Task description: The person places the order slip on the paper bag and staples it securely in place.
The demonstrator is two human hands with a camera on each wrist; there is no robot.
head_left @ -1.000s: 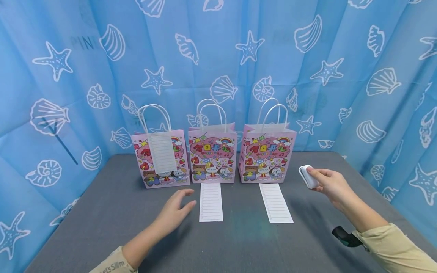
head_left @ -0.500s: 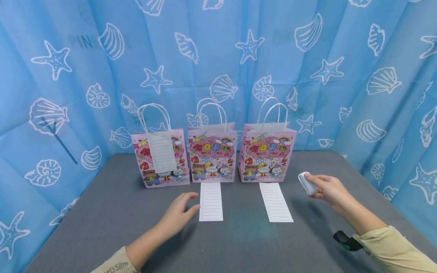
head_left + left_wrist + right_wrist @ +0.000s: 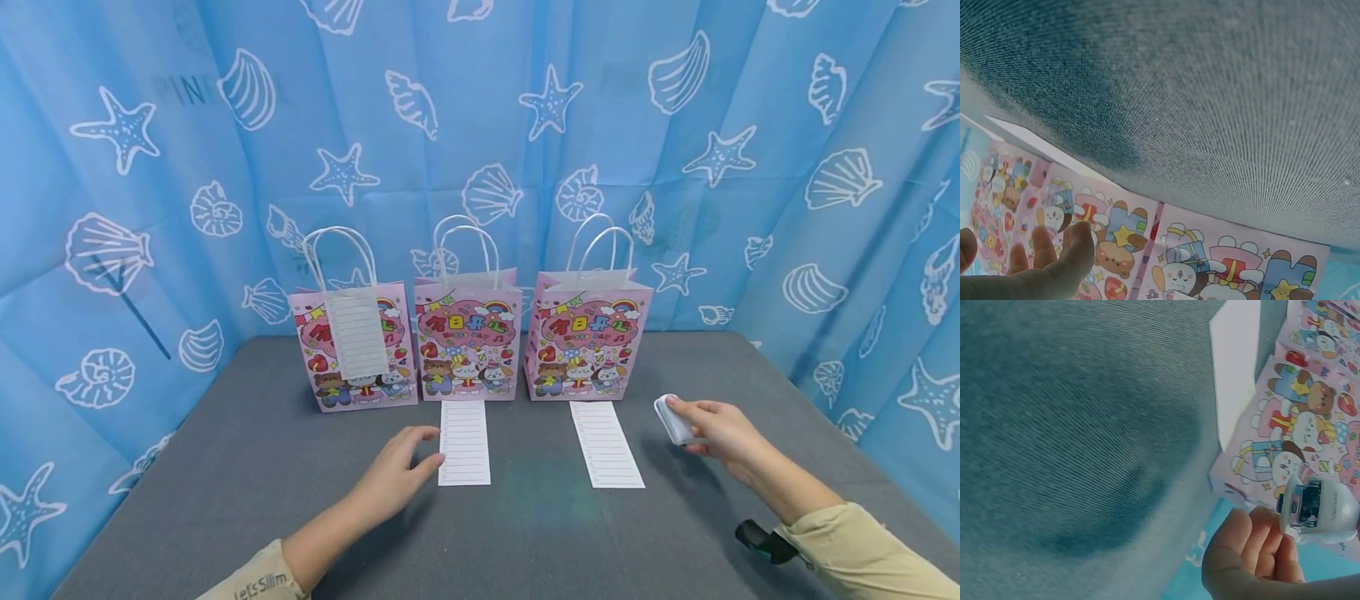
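My right hand (image 3: 729,432) pinches a small white mini stapler (image 3: 674,419) above the table's right side. In the right wrist view the stapler (image 3: 1330,509) shows its metal front, with the fingers (image 3: 1260,547) curled beside it. My left hand (image 3: 392,477) holds nothing; its relaxed fingers and thumb reach the left edge of the middle lined paper slip (image 3: 465,446). Another lined slip (image 3: 607,446) lies before the right pink gift bag (image 3: 588,367). Behind the middle slip stands the middle gift bag (image 3: 468,367). On the left gift bag (image 3: 360,398), a lined slip (image 3: 357,335) hangs over the front.
The three paper bags stand upright in a row on the grey cloth-covered table (image 3: 525,542), white handles up. A blue curtain (image 3: 480,125) with shell and starfish prints closes off the back and sides. A dark strap (image 3: 765,542) hangs by the right sleeve.
My left hand has shifted slightly right, up to the middle slip's edge. My right hand has lowered a little with the stapler. Bags and slips stay where they were.
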